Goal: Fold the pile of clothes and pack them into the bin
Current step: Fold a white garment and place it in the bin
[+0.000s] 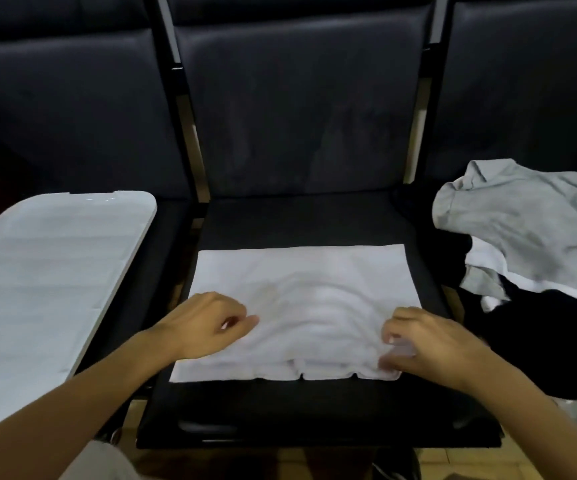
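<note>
White bin (48, 271) on left seat, contents not discernible. Left hand (207, 323) and right hand (429, 344), fingers curled, pinch white garment (301, 282).

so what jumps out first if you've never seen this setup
The white garment, spread flat on the middle dark seat, with the left hand and right hand at its near corners. Then the pale bin at left and the unfolded pile at right.

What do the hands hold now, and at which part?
Both hands pinch the white cloth near its front edge: left hand toward the left corner, right hand at the right corner.
</note>
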Demonstrator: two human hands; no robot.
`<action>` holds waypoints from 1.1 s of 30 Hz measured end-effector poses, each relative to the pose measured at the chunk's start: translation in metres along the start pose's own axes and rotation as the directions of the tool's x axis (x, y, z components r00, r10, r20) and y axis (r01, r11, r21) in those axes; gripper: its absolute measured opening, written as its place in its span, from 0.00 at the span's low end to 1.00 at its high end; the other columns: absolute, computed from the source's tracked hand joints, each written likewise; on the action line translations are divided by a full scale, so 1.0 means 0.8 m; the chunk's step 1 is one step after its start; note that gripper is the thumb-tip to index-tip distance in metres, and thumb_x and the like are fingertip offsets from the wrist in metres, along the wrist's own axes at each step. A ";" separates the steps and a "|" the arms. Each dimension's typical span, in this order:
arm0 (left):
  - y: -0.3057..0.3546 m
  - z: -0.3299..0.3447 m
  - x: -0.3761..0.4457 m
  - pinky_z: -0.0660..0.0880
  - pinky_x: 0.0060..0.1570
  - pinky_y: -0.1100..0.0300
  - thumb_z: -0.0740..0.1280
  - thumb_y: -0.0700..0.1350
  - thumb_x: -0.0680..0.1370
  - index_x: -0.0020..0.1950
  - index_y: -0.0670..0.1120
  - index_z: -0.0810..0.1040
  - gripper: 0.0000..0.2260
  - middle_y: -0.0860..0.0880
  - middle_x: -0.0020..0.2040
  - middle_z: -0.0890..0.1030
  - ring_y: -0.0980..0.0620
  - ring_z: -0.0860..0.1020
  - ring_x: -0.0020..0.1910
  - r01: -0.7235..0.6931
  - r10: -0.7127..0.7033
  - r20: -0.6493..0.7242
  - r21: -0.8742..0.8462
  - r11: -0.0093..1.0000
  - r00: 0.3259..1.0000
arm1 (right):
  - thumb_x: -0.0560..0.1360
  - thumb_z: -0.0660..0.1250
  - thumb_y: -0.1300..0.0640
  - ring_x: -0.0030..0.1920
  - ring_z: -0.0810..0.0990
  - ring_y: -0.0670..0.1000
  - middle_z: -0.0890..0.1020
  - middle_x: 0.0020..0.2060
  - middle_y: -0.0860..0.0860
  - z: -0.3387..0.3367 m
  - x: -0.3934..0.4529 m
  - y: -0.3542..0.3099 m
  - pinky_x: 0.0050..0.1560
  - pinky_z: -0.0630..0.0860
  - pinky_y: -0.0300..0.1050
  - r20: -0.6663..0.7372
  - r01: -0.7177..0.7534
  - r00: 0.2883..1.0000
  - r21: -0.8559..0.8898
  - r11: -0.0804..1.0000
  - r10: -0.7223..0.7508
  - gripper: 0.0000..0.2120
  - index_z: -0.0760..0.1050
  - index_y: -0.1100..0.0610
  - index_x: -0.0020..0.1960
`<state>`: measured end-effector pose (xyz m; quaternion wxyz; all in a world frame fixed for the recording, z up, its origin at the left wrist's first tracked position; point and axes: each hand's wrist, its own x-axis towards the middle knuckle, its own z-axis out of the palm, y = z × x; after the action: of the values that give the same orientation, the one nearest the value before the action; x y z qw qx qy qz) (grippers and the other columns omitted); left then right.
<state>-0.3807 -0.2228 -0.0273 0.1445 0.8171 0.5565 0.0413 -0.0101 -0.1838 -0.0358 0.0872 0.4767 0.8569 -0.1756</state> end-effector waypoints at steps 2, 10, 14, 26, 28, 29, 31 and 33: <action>0.037 -0.002 0.050 0.65 0.32 0.65 0.56 0.57 0.83 0.31 0.50 0.63 0.22 0.51 0.27 0.67 0.51 0.70 0.30 -0.046 0.045 -0.020 -0.033 0.998 0.999 | 0.67 0.63 0.27 0.47 0.74 0.41 0.72 0.46 0.39 0.002 -0.006 0.003 0.45 0.71 0.40 0.041 -0.087 0.996 0.128 0.988 0.082 0.20 0.73 0.43 0.43; 0.165 0.026 0.277 0.65 0.67 0.53 0.65 0.39 0.79 0.76 0.52 0.61 0.27 0.50 0.73 0.64 0.49 0.64 0.69 -0.206 0.196 0.153 0.056 0.977 0.969 | 0.72 0.75 0.48 0.60 0.77 0.57 0.75 0.60 0.55 0.002 0.012 0.023 0.56 0.74 0.48 -0.083 -0.449 0.825 0.503 0.739 0.558 0.30 0.64 0.56 0.66; 0.183 0.029 0.343 0.69 0.63 0.48 0.68 0.39 0.77 0.76 0.56 0.57 0.32 0.48 0.65 0.68 0.45 0.68 0.63 -0.094 0.044 0.389 0.109 0.990 0.920 | 0.71 0.73 0.53 0.55 0.80 0.57 0.79 0.54 0.55 0.007 0.022 0.027 0.50 0.78 0.48 0.090 -0.538 0.808 0.515 0.668 0.582 0.24 0.68 0.57 0.62; 0.211 -0.020 0.378 0.75 0.40 0.52 0.67 0.34 0.72 0.40 0.50 0.73 0.10 0.52 0.43 0.74 0.49 0.75 0.42 -0.164 0.172 0.043 -0.156 0.974 0.984 | 0.78 0.66 0.54 0.31 0.69 0.49 0.71 0.30 0.51 -0.041 -0.009 0.096 0.30 0.67 0.40 -0.241 -0.085 0.693 0.908 0.409 0.680 0.13 0.68 0.58 0.38; 0.208 -0.050 0.373 0.74 0.40 0.57 0.68 0.33 0.74 0.46 0.46 0.76 0.08 0.50 0.43 0.76 0.51 0.75 0.41 -0.175 0.170 -0.044 -0.207 0.963 0.984 | 0.78 0.67 0.55 0.30 0.72 0.49 0.72 0.30 0.50 -0.057 -0.010 0.079 0.29 0.72 0.41 -0.309 0.107 0.665 0.940 0.323 0.680 0.12 0.68 0.57 0.40; 0.203 -0.067 0.366 0.75 0.41 0.59 0.68 0.33 0.75 0.49 0.45 0.77 0.08 0.49 0.43 0.77 0.52 0.76 0.42 -0.179 0.170 -0.061 -0.219 0.959 0.984 | 0.78 0.68 0.56 0.28 0.72 0.47 0.72 0.29 0.49 -0.063 -0.008 0.067 0.27 0.73 0.39 -0.320 0.177 0.688 0.944 0.277 0.652 0.11 0.68 0.56 0.41; 0.179 -0.103 0.345 0.76 0.46 0.63 0.67 0.34 0.77 0.50 0.46 0.78 0.07 0.50 0.47 0.78 0.55 0.77 0.46 -0.188 0.183 -0.043 -0.173 0.967 0.982 | 0.77 0.70 0.57 0.26 0.73 0.43 0.75 0.28 0.47 -0.077 -0.003 0.036 0.26 0.73 0.37 -0.351 0.245 0.752 0.935 0.257 0.558 0.09 0.70 0.56 0.43; 0.139 -0.132 0.310 0.76 0.49 0.61 0.67 0.33 0.76 0.45 0.49 0.77 0.10 0.52 0.48 0.76 0.55 0.77 0.48 -0.196 0.198 0.010 -0.066 0.978 0.980 | 0.75 0.72 0.57 0.27 0.76 0.43 0.78 0.29 0.48 -0.086 0.007 -0.003 0.26 0.73 0.37 -0.378 0.280 0.823 0.920 0.276 0.424 0.09 0.71 0.55 0.46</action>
<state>-0.2111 -0.0117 0.0815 0.1709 0.8634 0.4700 0.0667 -0.0139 -0.1539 0.0267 -0.4641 0.4995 0.5337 -0.5003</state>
